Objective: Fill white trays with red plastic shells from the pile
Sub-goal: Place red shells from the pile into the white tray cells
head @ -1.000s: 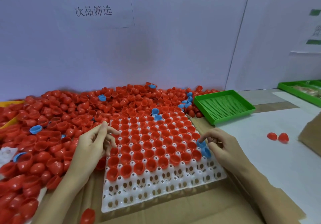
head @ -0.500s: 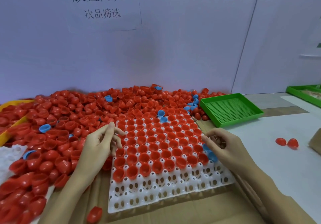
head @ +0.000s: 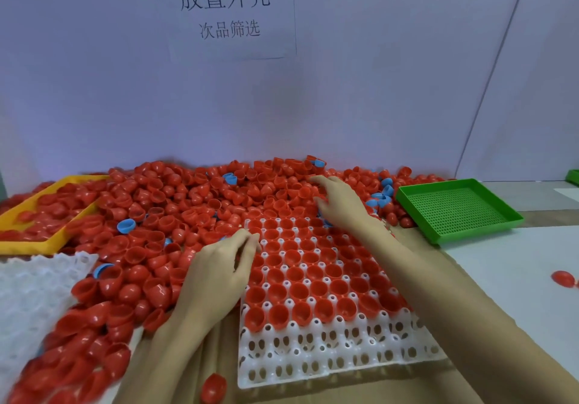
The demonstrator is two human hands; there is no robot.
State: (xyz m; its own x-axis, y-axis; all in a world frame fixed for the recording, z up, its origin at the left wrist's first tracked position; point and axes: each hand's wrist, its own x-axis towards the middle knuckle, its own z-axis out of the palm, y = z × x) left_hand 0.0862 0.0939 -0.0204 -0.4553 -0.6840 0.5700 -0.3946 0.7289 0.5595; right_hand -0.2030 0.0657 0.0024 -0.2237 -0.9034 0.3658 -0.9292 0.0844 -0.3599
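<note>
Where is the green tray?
In the head view, the green tray sits on the right side of the table, just right of the red shell pile.

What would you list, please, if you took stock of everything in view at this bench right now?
White tray: one, white, centre front; far rows filled with red shells, nearest rows empty.
Pile of red shells: too many to count, red, behind and left of the tray.
Blue shells: several, blue, scattered through the pile.
Spare white tray: one, white, left edge.
Yellow tray: one, yellow, far left, holding red shells.
Green tray: one, green, right of the pile.
Loose red shell: one, red, near edge.
Paper sign: one, white, on the wall.
Left hand: at the tray's left edge.
Right hand: reaching over the tray's far edge into the pile.
</note>
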